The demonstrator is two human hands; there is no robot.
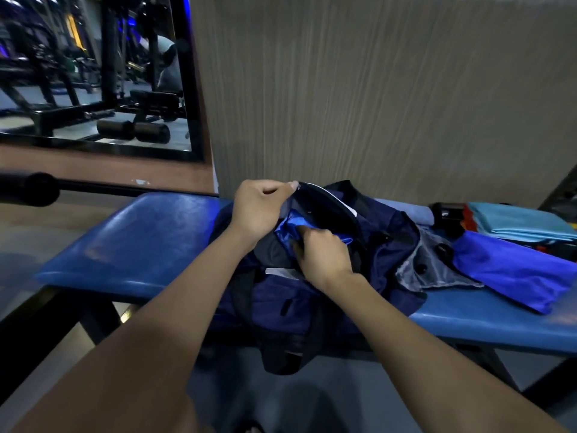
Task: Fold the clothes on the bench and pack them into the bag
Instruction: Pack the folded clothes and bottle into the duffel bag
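Observation:
A navy duffel bag [312, 301] sits on the blue padded bench [150, 242], its top open. My left hand [257, 210] pinches the bag's raised flap [324, 204] and holds it up. My right hand [324, 256] is curled around a shiny blue garment [288, 231] in the bag's opening; its fingertips are hidden in the cloth. To the right on the bench lie a grey garment with black buttons [431, 267], a folded blue garment [512, 273] and a folded teal cloth [518, 225].
A wood-grain wall panel [374, 89] stands right behind the bench. A mirror [93, 73] at upper left reflects gym machines. A black padded bar [28, 189] juts in at the left. Dark and red items [452, 215] sit under the teal cloth.

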